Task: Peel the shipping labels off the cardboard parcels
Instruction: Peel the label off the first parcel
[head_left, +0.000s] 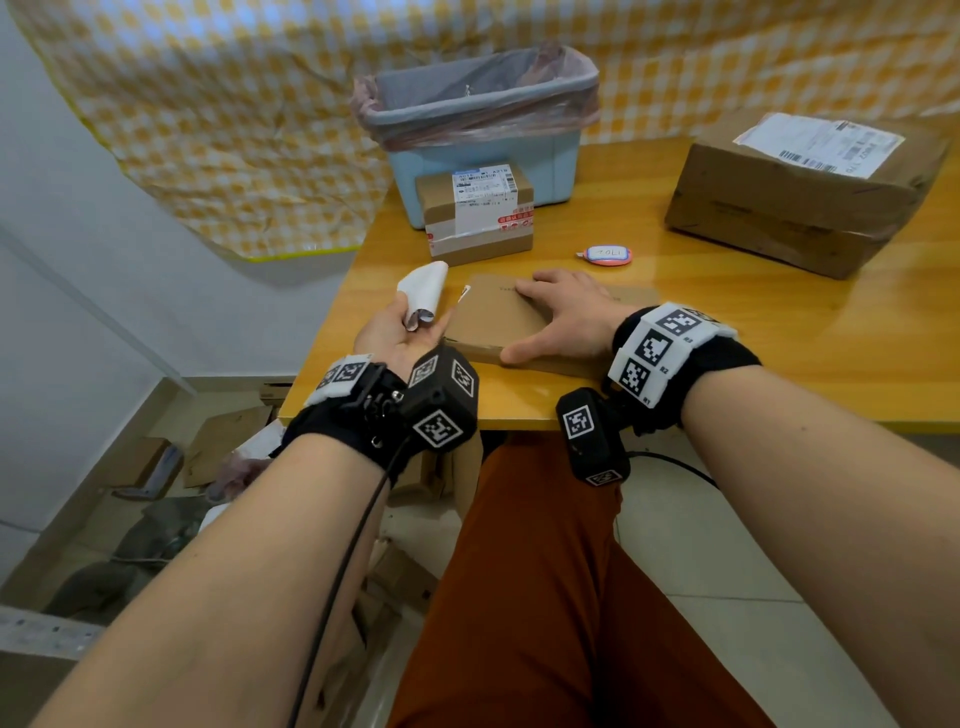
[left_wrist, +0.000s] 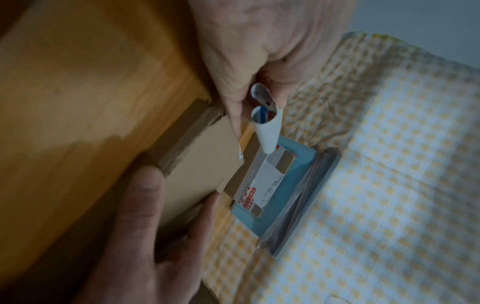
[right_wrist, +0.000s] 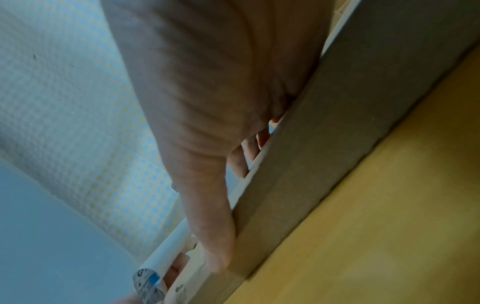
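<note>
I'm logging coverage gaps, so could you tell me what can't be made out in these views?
- Head view: print on the small parcel's label is too small to read.
- Head view: bin contents are hidden by its liner.
- Right wrist view: the flat parcel's top is hidden behind the right hand.

The head view looks down from above at the table, facing twelve o'clock. Both wrist views sit close along the hands, sharing the flat box at centre.
</note>
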